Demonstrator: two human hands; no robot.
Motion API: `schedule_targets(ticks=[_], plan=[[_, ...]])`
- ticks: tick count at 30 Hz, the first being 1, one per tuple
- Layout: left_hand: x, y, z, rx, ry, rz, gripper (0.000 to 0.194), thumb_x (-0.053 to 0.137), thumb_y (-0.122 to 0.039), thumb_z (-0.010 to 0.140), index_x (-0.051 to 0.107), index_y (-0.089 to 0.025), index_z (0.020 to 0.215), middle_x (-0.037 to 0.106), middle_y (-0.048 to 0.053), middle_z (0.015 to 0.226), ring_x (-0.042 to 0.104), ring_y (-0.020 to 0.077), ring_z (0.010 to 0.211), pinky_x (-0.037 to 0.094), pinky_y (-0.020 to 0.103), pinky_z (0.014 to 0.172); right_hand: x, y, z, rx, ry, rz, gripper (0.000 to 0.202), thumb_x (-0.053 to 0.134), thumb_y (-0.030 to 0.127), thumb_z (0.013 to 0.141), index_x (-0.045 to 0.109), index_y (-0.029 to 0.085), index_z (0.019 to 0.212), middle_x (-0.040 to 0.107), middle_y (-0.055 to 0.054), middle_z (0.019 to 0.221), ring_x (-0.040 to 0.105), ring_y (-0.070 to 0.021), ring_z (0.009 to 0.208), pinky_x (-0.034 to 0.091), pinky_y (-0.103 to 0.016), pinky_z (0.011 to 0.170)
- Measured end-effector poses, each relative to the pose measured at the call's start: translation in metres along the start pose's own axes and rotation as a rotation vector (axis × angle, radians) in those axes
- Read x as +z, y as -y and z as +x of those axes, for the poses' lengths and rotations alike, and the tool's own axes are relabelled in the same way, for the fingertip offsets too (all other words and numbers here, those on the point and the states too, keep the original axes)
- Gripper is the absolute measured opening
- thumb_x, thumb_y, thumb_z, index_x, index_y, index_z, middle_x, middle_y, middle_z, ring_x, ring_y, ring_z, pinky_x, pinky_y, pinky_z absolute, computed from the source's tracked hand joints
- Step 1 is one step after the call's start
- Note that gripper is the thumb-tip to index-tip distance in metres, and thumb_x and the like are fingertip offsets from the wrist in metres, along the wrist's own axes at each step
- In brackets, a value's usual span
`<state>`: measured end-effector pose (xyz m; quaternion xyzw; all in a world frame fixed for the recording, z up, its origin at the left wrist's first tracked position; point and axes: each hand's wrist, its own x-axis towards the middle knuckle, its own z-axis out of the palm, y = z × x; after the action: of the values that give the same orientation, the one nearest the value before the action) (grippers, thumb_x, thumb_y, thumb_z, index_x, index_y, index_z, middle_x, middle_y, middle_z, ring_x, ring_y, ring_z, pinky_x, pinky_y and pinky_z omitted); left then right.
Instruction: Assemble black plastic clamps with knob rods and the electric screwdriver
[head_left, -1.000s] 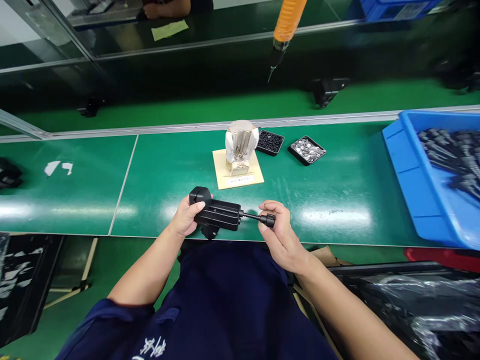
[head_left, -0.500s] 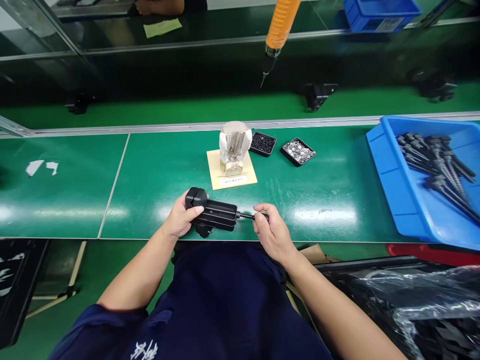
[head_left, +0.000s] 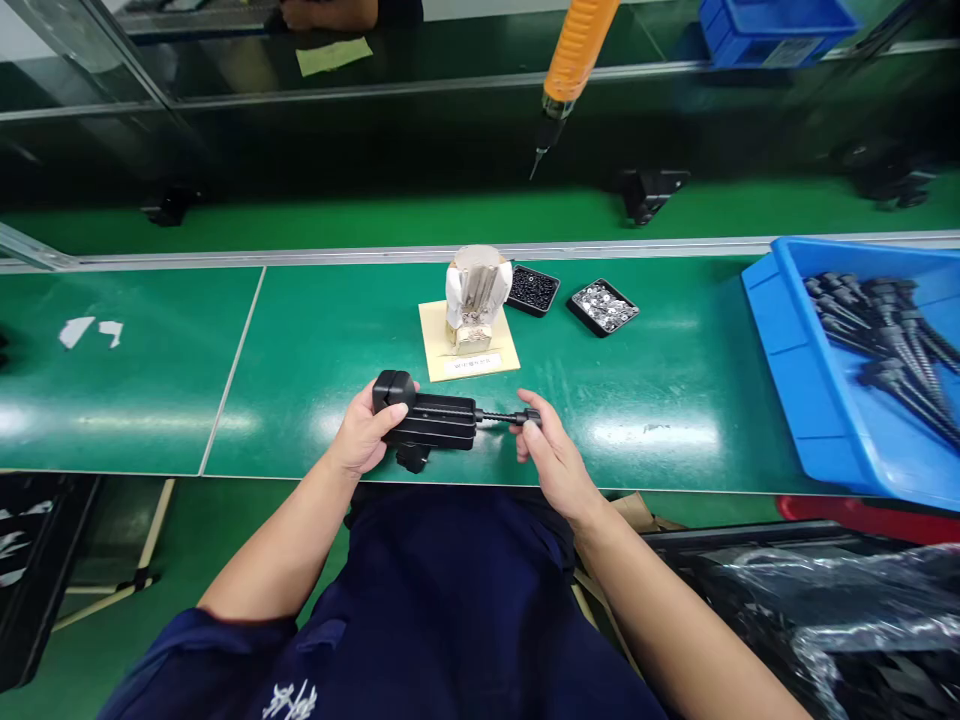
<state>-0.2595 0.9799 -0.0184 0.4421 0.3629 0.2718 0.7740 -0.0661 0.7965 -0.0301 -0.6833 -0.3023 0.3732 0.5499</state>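
Right fingers [head_left: 535,436] pinch a black, seemingly threaded rod [head_left: 498,417].

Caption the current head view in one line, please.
Left hand grips a black housing while the right holds its threaded rod's knob above a green workbench.

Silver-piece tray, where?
Head view: the silver-piece tray is right of centre on the green bench, just right of the black-piece tray, left of the blue bin.

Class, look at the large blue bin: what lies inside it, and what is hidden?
Inside the blue bin lie black ribbed rods with knobbed ends. Anything underneath them is covered, and the picture cuts off the bin's right side.
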Motion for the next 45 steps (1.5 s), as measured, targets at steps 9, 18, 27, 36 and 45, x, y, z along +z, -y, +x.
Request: schedule_targets(ticks=[9, 18, 27, 36, 45], plan=[[-0.005, -0.001, 0.001, -0.012, -0.045, -0.015, 0.061, 0.096, -0.043, 0.053, 0.072, -0.013, 0.101, 0.072, 0.008, 0.102, 0.067, 0.0180, 0.086, 0.057, 0.028, 0.074, -0.010, 0.004, 0.000, -0.060, -0.017, -0.068, 0.054, 0.056, 0.068, 0.090, 0.061, 0.019, 0.112, 0.063, -0.001, 0.072, 0.057, -0.0135, 0.056, 0.049, -0.029, 0.056], [-0.007, -0.001, -0.001, 0.001, -0.016, -0.009, 0.060, 0.095, -0.043, 0.053, 0.072, -0.013, 0.099, 0.072, 0.009, 0.102, 0.068, 0.0193, 0.087, 0.057, 0.028, 0.072, -0.017, 0.009, 0.005, 0.009, -0.008, -0.030, 0.057, 0.054, 0.074, 0.088, 0.063, 0.019, 0.098, 0.064, -0.001, 0.069, 0.058, -0.0125, 0.054, 0.050, -0.028, 0.056], [-0.012, 0.004, 0.001, 0.012, -0.012, -0.024, 0.058, 0.094, -0.041, 0.057, 0.071, -0.013, 0.102, 0.072, 0.010, 0.104, 0.067, 0.0184, 0.084, 0.056, 0.028, 0.071, -0.010, 0.012, -0.003, -0.195, -0.048, -0.101, 0.034, 0.069, 0.042, 0.089, 0.066, 0.017, 0.112, 0.058, 0.004, 0.064, 0.061, -0.0122, 0.052, 0.051, -0.026, 0.054], [-0.013, 0.005, 0.001, -0.023, 0.047, -0.084, 0.057, 0.093, -0.045, 0.058, 0.073, -0.013, 0.102, 0.073, 0.010, 0.099, 0.068, 0.0191, 0.082, 0.058, 0.029, 0.071, -0.021, 0.008, -0.003, -0.323, 0.063, -0.117, 0.029, 0.067, 0.035, 0.093, 0.068, 0.020, 0.118, 0.063, 0.002, 0.073, 0.068, -0.0139, 0.059, 0.057, -0.027, 0.059], [-0.019, 0.007, 0.000, -0.002, 0.074, -0.069, 0.059, 0.094, -0.042, 0.058, 0.072, -0.013, 0.105, 0.072, 0.011, 0.106, 0.068, 0.0200, 0.089, 0.057, 0.029, 0.075, -0.021, 0.021, -0.004, -0.163, 0.068, -0.303, 0.047, 0.050, 0.049, 0.100, 0.070, 0.016, 0.127, 0.067, -0.004, 0.077, 0.062, -0.0143, 0.057, 0.055, -0.030, 0.057]])
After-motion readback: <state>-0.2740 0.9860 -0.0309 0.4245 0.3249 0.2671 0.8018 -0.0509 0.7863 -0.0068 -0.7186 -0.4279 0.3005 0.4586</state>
